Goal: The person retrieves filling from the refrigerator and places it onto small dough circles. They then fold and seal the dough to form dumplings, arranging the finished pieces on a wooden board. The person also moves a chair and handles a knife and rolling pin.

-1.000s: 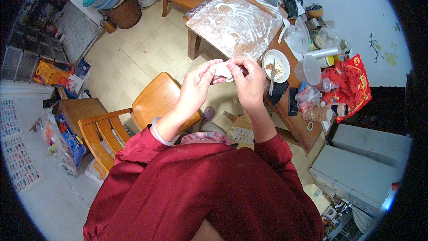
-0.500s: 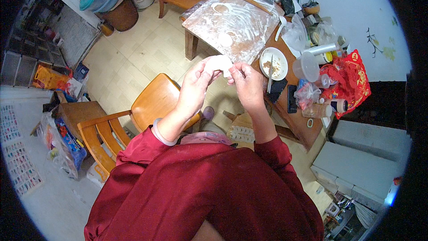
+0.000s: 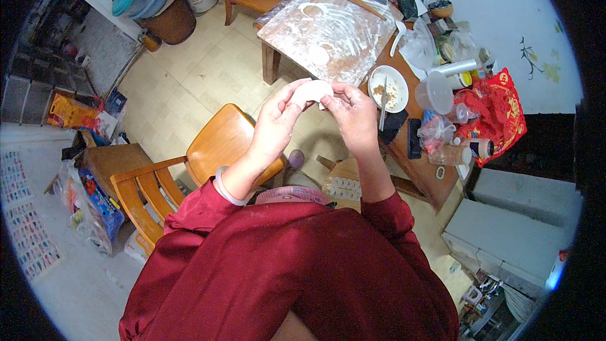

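1. Since 1 second ago, I see both hands lifted slightly, the dumpling wrapper (image 3: pixel 310 91) now higher against the floured counter (image 3: pixel 328 31).
2. Left hand (image 3: pixel 278 120) and right hand (image 3: pixel 353 113) each pinch it; its long axis runs left-right between the grips, equally near both.

Dumpling (image 3: pixel 310 92) between hands (image 3: pixel 315 117), above chair (image 3: pixel 218 145)
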The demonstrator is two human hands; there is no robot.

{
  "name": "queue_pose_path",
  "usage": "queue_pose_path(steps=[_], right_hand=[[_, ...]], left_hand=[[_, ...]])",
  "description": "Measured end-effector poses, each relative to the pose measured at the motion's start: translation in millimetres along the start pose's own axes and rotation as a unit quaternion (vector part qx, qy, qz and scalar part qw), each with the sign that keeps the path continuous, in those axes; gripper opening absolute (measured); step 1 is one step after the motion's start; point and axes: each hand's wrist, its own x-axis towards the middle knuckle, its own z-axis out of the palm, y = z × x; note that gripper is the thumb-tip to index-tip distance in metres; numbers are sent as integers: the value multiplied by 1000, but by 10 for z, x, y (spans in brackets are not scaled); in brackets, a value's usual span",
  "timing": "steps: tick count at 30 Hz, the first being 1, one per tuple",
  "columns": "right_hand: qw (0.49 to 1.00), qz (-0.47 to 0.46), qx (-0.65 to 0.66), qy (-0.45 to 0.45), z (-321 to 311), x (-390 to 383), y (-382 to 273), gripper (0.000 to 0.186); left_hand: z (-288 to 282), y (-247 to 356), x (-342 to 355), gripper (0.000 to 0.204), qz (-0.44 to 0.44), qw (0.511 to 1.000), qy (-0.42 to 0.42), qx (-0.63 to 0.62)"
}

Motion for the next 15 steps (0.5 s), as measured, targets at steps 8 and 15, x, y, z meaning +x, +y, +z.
queue_pose_path(steps=[8, 15], right_hand=[[999, 15, -42, -15, 6, 21, -32, 26], [997, -3, -71, -20, 6, 39, -86, 25]], left_hand=[[43, 29, 35, 33, -11, 999, 34, 18], [58, 1, 44, 29, -26, 999, 15, 11]])
